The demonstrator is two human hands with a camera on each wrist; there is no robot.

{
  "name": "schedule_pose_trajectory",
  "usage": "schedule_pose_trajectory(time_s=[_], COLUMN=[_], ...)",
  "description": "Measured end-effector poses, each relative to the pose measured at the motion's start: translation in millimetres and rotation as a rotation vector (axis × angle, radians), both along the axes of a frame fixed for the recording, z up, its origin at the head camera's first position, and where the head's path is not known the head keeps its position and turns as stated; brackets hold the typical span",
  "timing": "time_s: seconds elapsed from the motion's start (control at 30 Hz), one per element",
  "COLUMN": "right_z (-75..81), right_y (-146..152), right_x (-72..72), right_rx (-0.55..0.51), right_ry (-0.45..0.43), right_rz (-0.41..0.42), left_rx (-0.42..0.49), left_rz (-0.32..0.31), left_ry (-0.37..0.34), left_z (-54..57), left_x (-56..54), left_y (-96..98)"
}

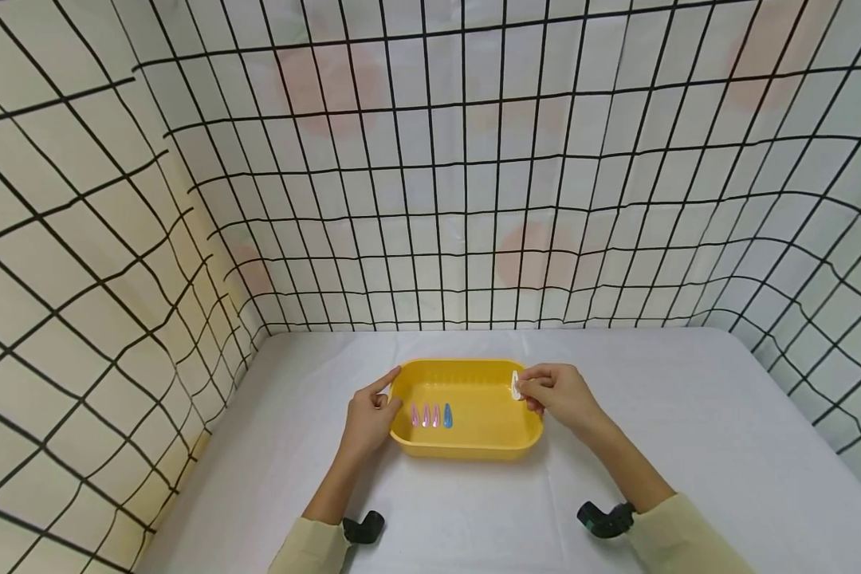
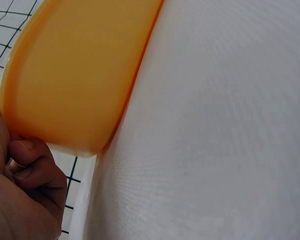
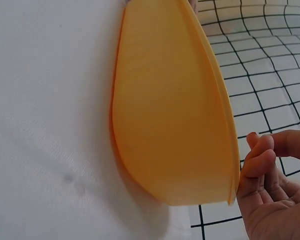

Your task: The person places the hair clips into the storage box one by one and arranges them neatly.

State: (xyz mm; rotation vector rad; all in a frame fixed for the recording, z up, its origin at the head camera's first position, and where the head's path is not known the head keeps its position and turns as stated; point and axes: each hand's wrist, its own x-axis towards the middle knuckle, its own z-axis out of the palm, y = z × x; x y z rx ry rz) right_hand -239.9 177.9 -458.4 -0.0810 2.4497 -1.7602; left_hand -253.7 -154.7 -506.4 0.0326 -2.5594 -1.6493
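Observation:
A yellow tray sits on the white table. My left hand grips its left end, with the thumb over the rim and the index finger stretched along the back corner; in the left wrist view the other fingers curl by the outer wall. Inside the tray, three pink hair clips and a blue hair clip stand side by side in a row at the left. Over the tray's right end, my right hand pinches a white hair clip between thumb and fingers. That clip is out of sight in the right wrist view.
A white cloth covers the table. White walls with a black grid rise at the back and both sides. Black wrist devices sit at both sleeve cuffs, above the cloth near the front.

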Motion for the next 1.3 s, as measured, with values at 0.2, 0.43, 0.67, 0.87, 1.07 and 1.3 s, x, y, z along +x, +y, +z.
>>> schedule_pose_trajectory(time_s=[0.2,0.43,0.67,0.87,1.07,1.3], right_z=[1.1,-1.6,-4.3,-9.9,-18.8,-25.2], right_y=[-17.0,-35.1,-54.5,-69.5,-76.7,-81.2], right_x=[-6.2,-12.4,-16.5,-20.8,-24.4,-27.6], right_rx=[-0.023,-0.015,0.044,0.076,0.108,0.155], right_ry=[-0.025,-0.007,-0.046,-0.078,-0.082,-0.094], right_rz=[0.013,0.055,0.026,0.030,0.050,0.047], left_rx=[0.017,0.007,0.006,0.006,-0.001,0.003], left_rz=[-0.004,-0.002,-0.014,-0.013,-0.014,-0.019], left_ry=[0.003,0.014,0.012,0.005,0.003,0.015], left_z=[-0.1,-1.5,-1.0,0.2,0.6,0.5], left_x=[1.8,1.8,0.4,0.8,1.0,0.4], left_y=[-2.1,-3.2,-2.6,-2.8,-2.3,-2.2])
